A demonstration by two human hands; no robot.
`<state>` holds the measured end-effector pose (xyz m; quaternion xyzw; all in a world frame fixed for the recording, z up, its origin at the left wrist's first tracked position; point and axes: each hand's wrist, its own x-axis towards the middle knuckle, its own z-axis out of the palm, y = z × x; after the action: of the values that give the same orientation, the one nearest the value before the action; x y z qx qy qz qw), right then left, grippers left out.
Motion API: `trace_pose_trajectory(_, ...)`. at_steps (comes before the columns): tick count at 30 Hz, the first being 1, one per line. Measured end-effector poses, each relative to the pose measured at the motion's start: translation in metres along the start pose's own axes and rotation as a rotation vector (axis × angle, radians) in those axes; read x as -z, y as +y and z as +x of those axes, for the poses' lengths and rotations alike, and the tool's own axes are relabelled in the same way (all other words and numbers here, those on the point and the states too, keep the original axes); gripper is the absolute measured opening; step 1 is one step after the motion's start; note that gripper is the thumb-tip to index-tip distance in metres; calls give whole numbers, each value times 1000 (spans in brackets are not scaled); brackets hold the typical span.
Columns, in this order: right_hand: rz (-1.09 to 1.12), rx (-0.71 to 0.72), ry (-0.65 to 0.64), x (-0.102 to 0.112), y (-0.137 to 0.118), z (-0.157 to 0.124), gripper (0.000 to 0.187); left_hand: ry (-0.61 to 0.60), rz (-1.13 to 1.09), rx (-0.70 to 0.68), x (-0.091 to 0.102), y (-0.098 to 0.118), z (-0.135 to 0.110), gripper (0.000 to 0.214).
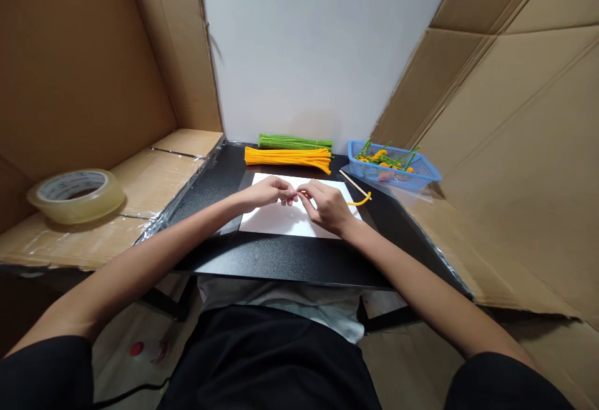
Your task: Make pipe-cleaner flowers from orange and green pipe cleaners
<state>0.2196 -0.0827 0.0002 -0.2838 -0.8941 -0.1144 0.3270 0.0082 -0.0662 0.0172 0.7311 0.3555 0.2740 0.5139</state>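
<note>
Over a white sheet (pixel 281 224), my left hand (pixel 269 193) and my right hand (pixel 325 204) meet fingertip to fingertip. Both are closed in a pinch on a yellow-orange pipe cleaner (pixel 360 202). Its tail sticks out past the right side of my right hand and bends upward at the tip. The stretch between my fingers is mostly hidden. Just behind the sheet lies a bundle of yellow-orange pipe cleaners (pixel 287 157), with a bundle of green pipe cleaners (pixel 294 141) behind that. A thin wooden stick (pixel 354 183) rests slantwise right of the sheet.
A blue plastic basket (pixel 428 176) at the back right holds green stems with yellow-orange shapes. On the cardboard ledge at left sits a roll of transparent tape (pixel 77 195). Cardboard walls flank the black table (pixel 262 257). A red-capped bottle (pixel 147 351) is on the floor.
</note>
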Motion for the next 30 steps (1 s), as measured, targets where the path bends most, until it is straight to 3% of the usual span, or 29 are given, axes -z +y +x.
trace_pose_trajectory(6, -141, 59, -7, 3, 1, 0, 27, -22, 79, 21, 4, 13, -6, 31)
trace_pose_trajectory(14, -78, 15, -15, 0, 3, 0, 22, 73, 213, 8, -1, 8, -3, 30)
trace_pose_trajectory(18, -127, 57, -21, -1, 4, 0, 29, 69, 394, -59, -3, 14, -8, 30)
trace_pose_trajectory(25, -199, 116, 18, -1, 8, -1, 31, 191, 759, -185, -5, 14, -11, 33)
trace_pose_trajectory(30, -113, -1, -38, 2, 10, 0, 28, 268, 1032, -310, -6, 6, -10, 28)
